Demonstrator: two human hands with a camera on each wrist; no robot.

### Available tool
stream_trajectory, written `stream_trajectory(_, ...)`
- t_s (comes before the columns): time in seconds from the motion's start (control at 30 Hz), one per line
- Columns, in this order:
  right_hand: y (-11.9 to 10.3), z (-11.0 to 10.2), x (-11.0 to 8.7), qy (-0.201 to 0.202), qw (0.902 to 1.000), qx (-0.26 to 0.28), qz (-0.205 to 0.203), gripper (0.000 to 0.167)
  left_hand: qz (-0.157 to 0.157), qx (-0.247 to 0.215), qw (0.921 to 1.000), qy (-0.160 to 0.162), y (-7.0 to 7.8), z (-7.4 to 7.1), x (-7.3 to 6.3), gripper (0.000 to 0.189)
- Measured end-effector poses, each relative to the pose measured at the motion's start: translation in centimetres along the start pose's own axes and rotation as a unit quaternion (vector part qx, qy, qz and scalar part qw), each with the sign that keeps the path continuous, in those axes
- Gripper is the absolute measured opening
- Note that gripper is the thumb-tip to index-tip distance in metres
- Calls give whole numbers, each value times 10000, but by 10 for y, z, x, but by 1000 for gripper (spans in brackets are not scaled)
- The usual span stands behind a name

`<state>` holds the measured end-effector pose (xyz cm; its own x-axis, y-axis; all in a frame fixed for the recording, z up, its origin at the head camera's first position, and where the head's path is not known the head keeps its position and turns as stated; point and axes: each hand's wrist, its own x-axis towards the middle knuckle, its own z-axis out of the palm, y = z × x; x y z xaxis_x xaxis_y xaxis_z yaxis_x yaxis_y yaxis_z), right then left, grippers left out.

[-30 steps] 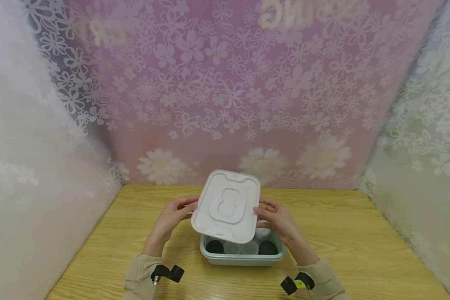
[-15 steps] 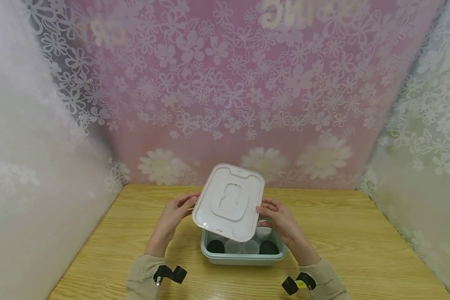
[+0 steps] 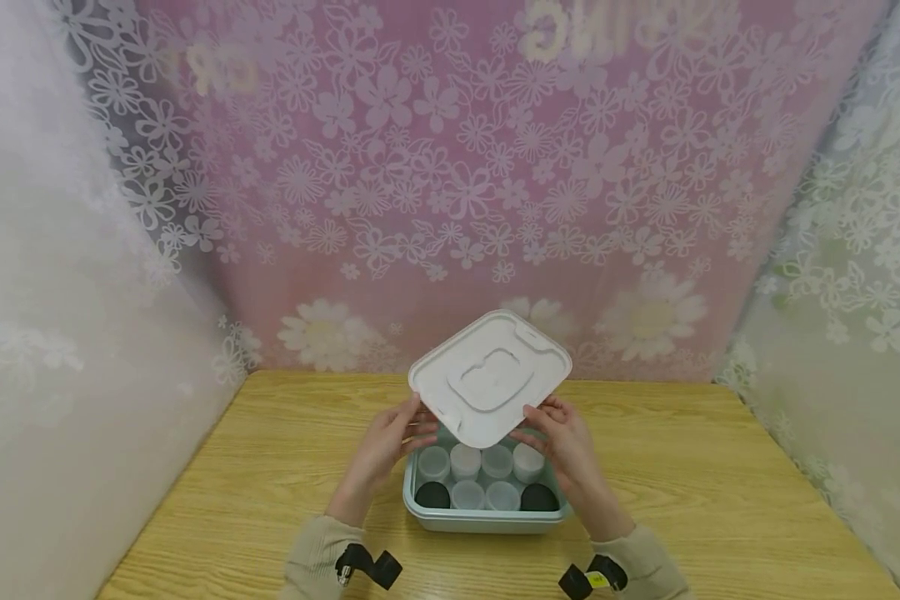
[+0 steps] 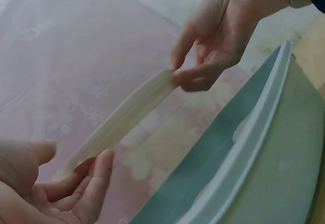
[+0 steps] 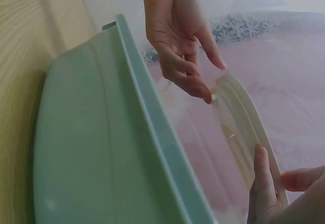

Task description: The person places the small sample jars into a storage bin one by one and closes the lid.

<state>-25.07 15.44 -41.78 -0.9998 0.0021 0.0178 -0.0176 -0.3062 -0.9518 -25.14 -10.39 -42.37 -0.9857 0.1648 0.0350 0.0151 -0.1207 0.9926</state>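
Observation:
A white rectangular lid (image 3: pixel 491 379) is held up, tilted and turned cornerwise, above the back of a pale green-blue box (image 3: pixel 487 525). At its lower right edge my right hand (image 3: pixel 566 437) pinches it, thumb on top and fingers beneath. My left hand (image 3: pixel 386 442) holds its left corner, the thumb at the rim and the fingers lower down. In the left wrist view the lid (image 4: pixel 127 112) appears edge-on between both hands. Inside the box stand several clear, white-topped cups (image 3: pixel 468 495) and two black round items (image 3: pixel 432 495) at the front corners.
The box stands on a wood-grain table (image 3: pixel 270 467). A pink floral curtain (image 3: pixel 450 167) hangs behind the table, with pale floral sheets (image 3: pixel 855 250) at the sides. A black wrist strap with a small camera (image 3: pixel 371 567) is on each sleeve.
The lid has risen, shifted right and turned clockwise, exposing more cups in the box. My left hand has moved right with its corner, while the right hand stays nearly in place.

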Motion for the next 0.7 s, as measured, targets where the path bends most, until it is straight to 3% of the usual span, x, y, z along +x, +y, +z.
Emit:
stream_trajectory(0.13,5,6,-3,-82,9999,113,-46,18,164,-81,9994,309,-3,8,1,34)
stream_trajectory(0.27,7,10,-5,-128,9997,162,94,26,183,-256,9967,748,-3,8,3,28)
stream_trajectory(0.5,4,8,-4,-385,9985,-366,119,31,267,-255,9947,961,2,-8,3,33)
stream_trajectory(0.7,-9,-11,3,-414,9990,184,-60,41,124,-257,9924,1197,12,-26,-1,33)
